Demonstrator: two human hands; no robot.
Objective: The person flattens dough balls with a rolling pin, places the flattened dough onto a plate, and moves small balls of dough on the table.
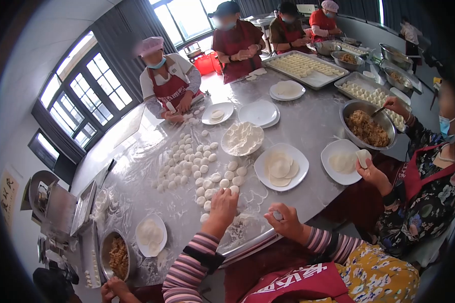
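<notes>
One bowl (132,255) of filling (118,254) stands near one plate (154,218) of wrappers (149,236). Dozens of dough rounds (204,161) lie on your table (126,184), your left hand (222,208) at their near edge, its grip hidden. Your right hand (288,222) curls nearby; I can't tell if it's clamped.

floury metal table (318,116), dough discs (203,168), white plates (303,174), tray (333,73)

The sleeves (189,267) are striped pink and dark, the apron (333,287) is red with white lettering (316,270), the shirt (376,270) flowered mustard, the dough rounds (203,168) white.
</notes>
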